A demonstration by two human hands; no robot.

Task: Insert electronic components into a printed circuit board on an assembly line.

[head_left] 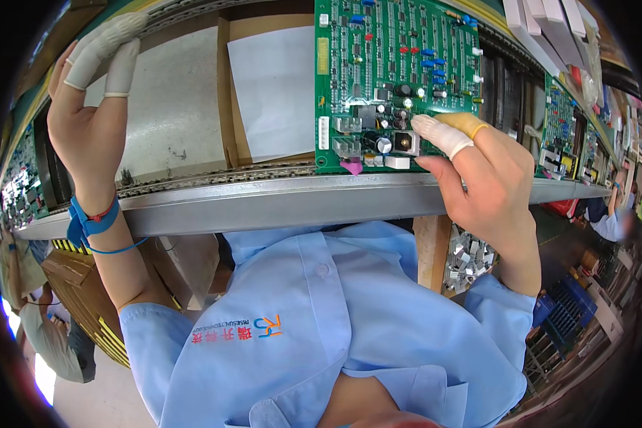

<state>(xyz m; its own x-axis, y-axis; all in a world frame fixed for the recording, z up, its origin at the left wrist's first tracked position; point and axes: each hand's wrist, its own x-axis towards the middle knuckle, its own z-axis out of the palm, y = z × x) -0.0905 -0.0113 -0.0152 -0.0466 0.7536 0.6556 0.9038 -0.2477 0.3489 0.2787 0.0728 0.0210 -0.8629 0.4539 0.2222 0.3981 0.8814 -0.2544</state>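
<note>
A large green circuit board [378, 64] lies across the conveyor rails, set with chips, capacitors and small red and blue parts. My right hand [485, 164] is over its near right corner, with white and yellow finger cots on two fingers. Its thumb and forefinger stand apart beside a white square-framed component [406, 143]; nothing shows held between them. To the left, my left hand [89, 121] reaches toward the far rail, fingers stretched out in white cots and holding nothing visible. A blue wrist strap [93, 222] with a cord circles that wrist.
A metal rail [278, 203] runs along the near edge. White paper [272, 93] lies left of the board. More circuit boards [565, 125] stand along the line at both sides. White boxes [546, 28] are at the far right, silver parts [468, 258] below the rail, and people farther off.
</note>
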